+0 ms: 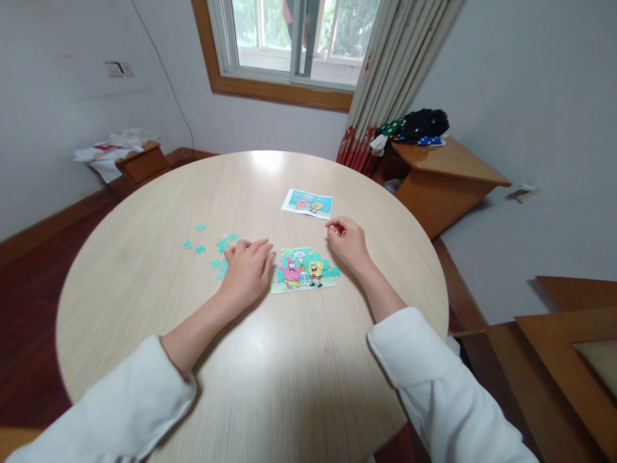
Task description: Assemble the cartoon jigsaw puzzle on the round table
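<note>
A partly assembled jigsaw puzzle (303,275) with cartoon figures on a turquoise ground lies flat on the table; its upper edge is uneven. My left hand (247,269) rests just left of it, fingers stretched toward its left edge, with nothing visible in them. Beside the puzzle's upper right corner is my right hand (348,244), its fingers curled and their tips drawn together. Whether a piece is between those fingertips cannot be seen. Loose turquoise puzzle pieces (222,245) lie left of my left hand, some partly hidden by it. Behind the puzzle lies a printed reference picture (308,203).
The round wooden table (270,392) fills the middle of the view. A wooden cabinet (448,167) with dark cloth (424,125) on it stands behind at the right. Beyond the table are a window (294,38) and a curtain (390,71).
</note>
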Demonstrator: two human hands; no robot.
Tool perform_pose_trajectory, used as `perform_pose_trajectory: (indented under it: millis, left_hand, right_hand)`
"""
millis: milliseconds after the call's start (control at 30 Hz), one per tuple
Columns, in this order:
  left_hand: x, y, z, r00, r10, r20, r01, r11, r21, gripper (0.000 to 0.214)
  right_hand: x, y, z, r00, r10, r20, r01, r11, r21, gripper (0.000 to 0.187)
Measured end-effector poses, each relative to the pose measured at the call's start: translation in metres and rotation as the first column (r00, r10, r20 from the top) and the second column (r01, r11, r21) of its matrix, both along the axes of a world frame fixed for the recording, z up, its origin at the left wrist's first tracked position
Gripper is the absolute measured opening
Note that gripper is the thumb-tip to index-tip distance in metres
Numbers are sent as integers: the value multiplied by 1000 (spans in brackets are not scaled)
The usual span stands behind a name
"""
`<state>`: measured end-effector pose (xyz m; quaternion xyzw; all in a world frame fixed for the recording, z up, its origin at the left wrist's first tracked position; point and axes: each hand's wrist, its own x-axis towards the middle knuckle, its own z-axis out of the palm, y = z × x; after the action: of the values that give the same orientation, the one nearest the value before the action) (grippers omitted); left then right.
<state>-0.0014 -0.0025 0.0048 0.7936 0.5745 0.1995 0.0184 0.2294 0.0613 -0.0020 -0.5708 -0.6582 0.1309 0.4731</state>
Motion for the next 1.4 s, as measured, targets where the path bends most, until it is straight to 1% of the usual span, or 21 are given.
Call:
perform_pose_trajectory:
  millis: [67, 133, 233, 300, 500, 600, 667, 767, 867, 967, 1100, 1233, 1400]
  left_hand:
    - [-10, 10, 2, 995, 88, 42, -89, 995, 35, 31]
    - [-20, 18, 3, 988, 148, 50, -151, 987, 57, 27]
    - [-32, 28, 5, 969, 245, 34, -247, 967, 60, 28]
    - [-39, 33, 7, 952, 300, 55, -303, 952, 52, 28]
    - [-55, 42, 8, 913, 364, 182, -365, 931, -29, 20]
    - [-54, 42, 7, 916, 345, 207, -349, 937, -16, 14]
    - [-51, 41, 4, 934, 294, 201, -298, 955, -12, 14]
    - [-46, 39, -1, 968, 198, 153, -195, 980, -39, 25]
    - [-44, 39, -5, 987, 144, 74, -140, 989, -56, 35]
    - [-43, 38, -8, 993, 121, 9, -120, 991, -53, 37]
    - [-41, 36, -8, 995, 92, -42, -94, 994, -55, 28]
    - [-41, 36, -6, 996, 91, -20, -93, 993, -75, 24]
    - [-40, 36, -5, 995, 95, 29, -91, 990, -105, 24]
  right_hand:
    - [7, 4, -1, 997, -61, -41, 60, 998, -33, 13]
    - [11, 7, -3, 994, -93, -60, 90, 994, -56, 14]
    - [12, 8, -4, 994, -93, -62, 88, 994, -68, 14]
    - [12, 7, -5, 995, -84, -59, 80, 995, -65, 14]
    - [13, 8, -7, 995, -82, -61, 78, 995, -66, 15]
    - [13, 9, -9, 995, -86, -56, 82, 995, -64, 16]
    - [13, 9, -10, 995, -85, -53, 82, 995, -63, 16]
    - [13, 9, -9, 996, -76, -52, 72, 995, -70, 16]
    - [12, 7, -8, 998, -56, -39, 53, 995, -83, 16]
    - [11, 6, -7, 998, -55, -37, 51, 993, -105, 17]
    - [11, 7, -8, 998, -44, -36, 40, 993, -112, 16]
    - [12, 7, -10, 999, -31, -35, 27, 993, -118, 17]
    - [12, 8, -10, 999, -19, -37, 14, 992, -127, 17]
